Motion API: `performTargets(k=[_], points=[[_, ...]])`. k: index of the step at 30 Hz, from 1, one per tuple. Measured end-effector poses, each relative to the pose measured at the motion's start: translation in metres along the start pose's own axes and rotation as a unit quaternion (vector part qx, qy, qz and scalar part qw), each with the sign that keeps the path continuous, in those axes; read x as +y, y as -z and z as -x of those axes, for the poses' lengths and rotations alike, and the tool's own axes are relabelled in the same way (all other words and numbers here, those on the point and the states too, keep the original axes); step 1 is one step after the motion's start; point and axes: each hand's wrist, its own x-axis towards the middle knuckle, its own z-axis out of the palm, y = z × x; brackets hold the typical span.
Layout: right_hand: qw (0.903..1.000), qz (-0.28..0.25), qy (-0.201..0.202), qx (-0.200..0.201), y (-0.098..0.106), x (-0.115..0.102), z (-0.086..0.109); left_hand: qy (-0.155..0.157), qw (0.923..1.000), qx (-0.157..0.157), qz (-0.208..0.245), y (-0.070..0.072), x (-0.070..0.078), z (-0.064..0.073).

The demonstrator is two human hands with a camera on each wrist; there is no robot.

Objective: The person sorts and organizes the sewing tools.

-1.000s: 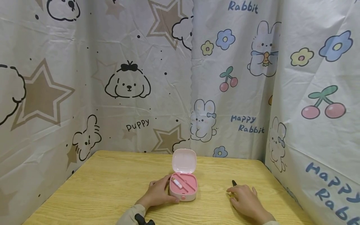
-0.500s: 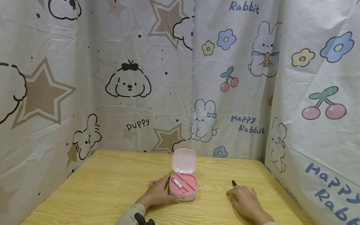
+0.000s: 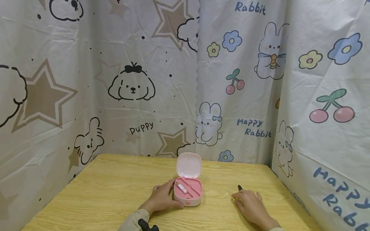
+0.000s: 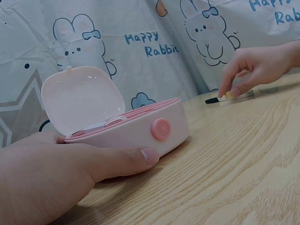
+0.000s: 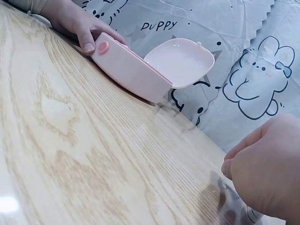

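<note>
Pink case, head view: a rounded, pale-pink plastic case [image 3: 195,201] is standing upright mid-table; its glossy pink lid [image 3: 189,165] is leaning back fully open, so the opening looks done.
Slim piece, head view: a small white stick with a brown end [image 3: 181,188] is lying on the left of the deeper-pink tray [image 3: 196,184]; that part also looks done.
Left hand, head view: the left hand [image 3: 162,198] is gripping the case from the left, thumb near, fingers round the far side.
Black-tipped stick, head view: a slender black-tipped stick [image 3: 240,187] is staying outside the case, well to the right; what is left seems to concern it.
Table, head view: yellow wood table [image 3: 115,183] is stretching between case and right hand [image 3: 251,205], giving open room sideways; the far edge is running behind the lid, the printed curtain [image 3: 162,112] hanging beyond.
Pinch, left wrist view: the right hand's thumb and finger are closing on the stick's yellow band [image 4: 228,94]; the left thumb is pressing the near wall, left of a round pink button [image 4: 161,129].
Curled fingers, right wrist view: the right hand's fingers are bending inward, their hold hidden here; wood is spreading between them and the case.
</note>
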Motion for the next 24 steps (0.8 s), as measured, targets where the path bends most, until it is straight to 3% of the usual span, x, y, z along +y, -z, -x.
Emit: performTargets(k=[15, 24], points=[[0.9993, -0.023, 0.011, 0.027, 0.001, -0.006, -0.004, -0.001, 1.0, 0.0, 0.002, 0.0, 0.002, -0.001], [0.9968, -0.047, 0.04, 0.051, -0.001, -0.017, -0.011, 0.001, 1.0, 0.005, 0.003, -0.001, 0.003, 0.001]])
